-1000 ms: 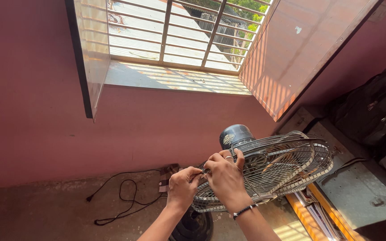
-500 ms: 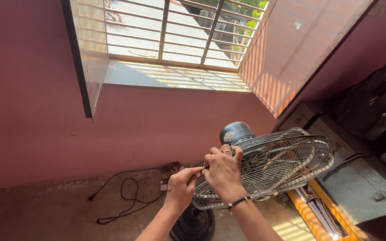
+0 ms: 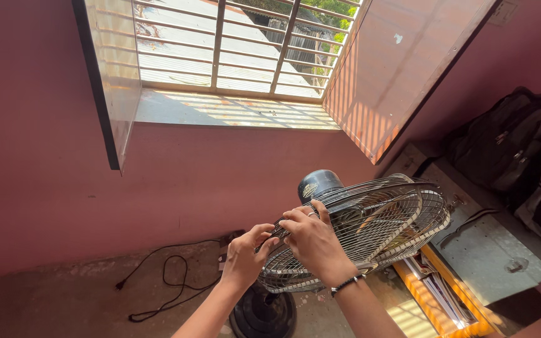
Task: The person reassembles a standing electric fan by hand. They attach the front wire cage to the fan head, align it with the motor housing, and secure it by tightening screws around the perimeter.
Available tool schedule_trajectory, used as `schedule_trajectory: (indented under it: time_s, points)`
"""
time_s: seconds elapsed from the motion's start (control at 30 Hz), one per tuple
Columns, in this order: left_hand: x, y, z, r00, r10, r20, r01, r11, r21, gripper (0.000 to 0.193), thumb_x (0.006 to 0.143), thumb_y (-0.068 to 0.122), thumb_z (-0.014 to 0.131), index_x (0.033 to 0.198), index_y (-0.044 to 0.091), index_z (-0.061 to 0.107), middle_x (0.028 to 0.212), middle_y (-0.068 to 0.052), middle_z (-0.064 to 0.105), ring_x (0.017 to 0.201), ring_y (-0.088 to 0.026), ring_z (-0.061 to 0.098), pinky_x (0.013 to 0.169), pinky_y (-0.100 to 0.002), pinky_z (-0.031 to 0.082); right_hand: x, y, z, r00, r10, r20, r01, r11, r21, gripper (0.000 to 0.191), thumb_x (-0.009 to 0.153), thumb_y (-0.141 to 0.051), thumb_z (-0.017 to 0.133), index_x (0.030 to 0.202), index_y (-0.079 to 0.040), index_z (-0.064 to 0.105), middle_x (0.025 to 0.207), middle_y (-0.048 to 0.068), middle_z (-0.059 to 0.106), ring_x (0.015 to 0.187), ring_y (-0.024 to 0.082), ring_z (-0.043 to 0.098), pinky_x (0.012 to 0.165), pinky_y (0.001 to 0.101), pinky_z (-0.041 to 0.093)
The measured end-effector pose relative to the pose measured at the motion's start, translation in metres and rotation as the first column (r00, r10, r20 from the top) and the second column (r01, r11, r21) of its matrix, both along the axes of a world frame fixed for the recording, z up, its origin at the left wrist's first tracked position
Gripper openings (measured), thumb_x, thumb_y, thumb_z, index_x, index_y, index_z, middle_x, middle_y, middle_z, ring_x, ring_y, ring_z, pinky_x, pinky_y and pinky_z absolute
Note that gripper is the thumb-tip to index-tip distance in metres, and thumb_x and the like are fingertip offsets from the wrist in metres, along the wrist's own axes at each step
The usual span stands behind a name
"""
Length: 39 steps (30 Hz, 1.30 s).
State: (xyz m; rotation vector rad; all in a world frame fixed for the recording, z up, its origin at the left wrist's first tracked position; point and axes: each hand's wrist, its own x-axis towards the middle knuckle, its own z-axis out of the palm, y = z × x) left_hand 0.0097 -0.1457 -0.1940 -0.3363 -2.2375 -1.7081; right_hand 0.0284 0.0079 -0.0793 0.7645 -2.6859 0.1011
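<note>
Hands: left (image 3: 243,258), right (image 3: 311,241) still on fan cage (image 3: 377,228) | cage unmoved

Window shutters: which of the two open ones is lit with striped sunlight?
The right shutter, swung open beside the window grille, carries slanted stripes of light and shadow. The left shutter shows only a pale even sheen.

Round silver wire-cage pedestal fan (image 3: 377,219), head tilted back so grille faces up. Dark motor housing (image 3: 318,183) behind cage. Blades visible inside cage. Round black base (image 3: 263,314) on floor below, under window.
</note>
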Motion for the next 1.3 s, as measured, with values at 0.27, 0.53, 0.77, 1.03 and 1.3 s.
schedule_trajectory:
  time_s: [0.27, 0.53, 0.77, 1.03, 1.3]
  points:
    - [0.000, 0.002, 0.006, 0.993, 0.031, -0.114, -0.044, 0.993, -0.110, 0.017, 0.089, 0.018, 0.073, 0.105, 0.013, 0.069, 0.093, -0.011, 0.079, 0.090, -0.028, 0.078, 0.074, -0.039, 0.060, 0.016, 0.004, 0.013, 0.991, 0.083, -0.107, -0.096, 0.987, -0.128, 0.018, 0.082, -0.014, 0.077, 0.099, -0.008, 0.075, 0.119, 0.008, 0.070, 0.117, 0.025, 0.062, 0.112, 0.0492, 0.038]
    - [0.005, 0.007, 0.018, 0.994, 0.061, -0.089, -0.081, 0.967, -0.241, 0.011, 0.092, 0.014, 0.068, 0.101, 0.010, 0.064, 0.091, -0.010, 0.076, 0.082, -0.031, 0.076, 0.071, -0.043, 0.057, 0.023, 0.005, 0.020, 0.989, 0.059, -0.137, -0.084, 0.979, -0.187, 0.016, 0.083, -0.014, 0.077, 0.098, -0.008, 0.076, 0.119, 0.008, 0.071, 0.118, 0.027, 0.061, 0.107, 0.0459, 0.042]
    - [0.006, -0.001, 0.016, 0.999, -0.021, -0.036, 0.019, 0.997, -0.080, 0.018, 0.090, 0.017, 0.070, 0.106, 0.009, 0.070, 0.100, -0.009, 0.079, 0.093, -0.023, 0.079, 0.082, -0.037, 0.060, 0.025, 0.009, 0.024, 0.987, 0.059, -0.148, -0.083, 0.983, -0.163, 0.017, 0.082, -0.015, 0.077, 0.098, -0.007, 0.076, 0.119, 0.008, 0.070, 0.119, 0.027, 0.060, 0.107, 0.0460, 0.042]
    - [0.011, -0.001, 0.022, 0.982, 0.175, -0.074, -0.184, 0.973, -0.137, 0.020, 0.093, 0.022, 0.067, 0.110, 0.013, 0.073, 0.106, -0.007, 0.079, 0.094, -0.023, 0.078, 0.086, -0.038, 0.060, 0.028, 0.014, 0.026, 0.986, 0.033, -0.163, -0.056, 0.989, -0.140, 0.019, 0.083, -0.017, 0.077, 0.100, -0.007, 0.077, 0.121, 0.008, 0.070, 0.121, 0.027, 0.059, 0.109, 0.0473, 0.040]
    - [-0.001, 0.010, 0.078, 0.837, 0.211, -0.506, -0.412, 0.851, -0.326, 0.053, 0.095, 0.036, 0.065, 0.143, 0.017, 0.053, 0.156, -0.017, 0.040, 0.148, -0.033, 0.033, 0.121, -0.056, 0.021, 0.018, 0.019, 0.035, 0.933, -0.077, -0.351, 0.065, 0.997, -0.047, 0.041, 0.091, -0.025, 0.068, 0.131, -0.013, 0.066, 0.141, 0.017, 0.056, 0.137, 0.033, 0.046, 0.117, 0.0561, 0.028]
